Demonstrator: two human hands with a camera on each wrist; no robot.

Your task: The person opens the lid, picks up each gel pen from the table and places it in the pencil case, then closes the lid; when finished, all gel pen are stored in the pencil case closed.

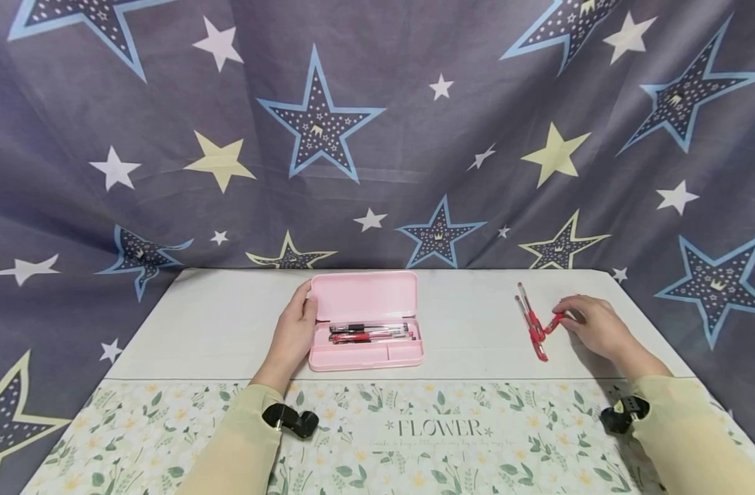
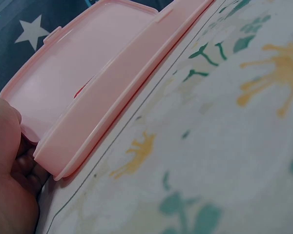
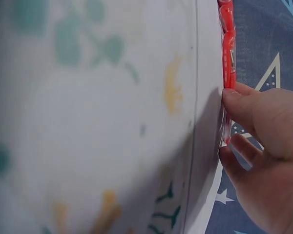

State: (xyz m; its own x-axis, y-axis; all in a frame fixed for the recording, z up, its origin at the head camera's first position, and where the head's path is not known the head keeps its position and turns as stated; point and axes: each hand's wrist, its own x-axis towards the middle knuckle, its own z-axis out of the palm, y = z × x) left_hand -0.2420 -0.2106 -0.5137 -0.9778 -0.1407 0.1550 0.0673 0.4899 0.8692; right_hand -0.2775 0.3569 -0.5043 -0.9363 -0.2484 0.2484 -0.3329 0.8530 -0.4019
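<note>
A pink pencil case (image 1: 366, 355) stands open on the table, lid (image 1: 365, 295) raised at the back. My left hand (image 1: 296, 335) holds its left side, thumb by the lid; in the left wrist view some fingers (image 2: 25, 165) are tucked behind the case's end. Several black and red pens (image 1: 368, 337) lie in the long compartment. On the right, my right hand (image 1: 594, 328) pinches a red pen (image 1: 554, 323) between thumb and fingers. Two more red pens (image 1: 534, 326) lie just left of it, close together. The right wrist view shows red pen barrels (image 3: 228, 58) at the thumb.
The white table (image 1: 464, 323) has a floral cloth (image 1: 328, 447) along its front, printed with FLOWER. A dark star-patterned curtain (image 1: 377, 137) hangs behind the table's back edge. Each wrist wears a black camera band (image 1: 291, 419).
</note>
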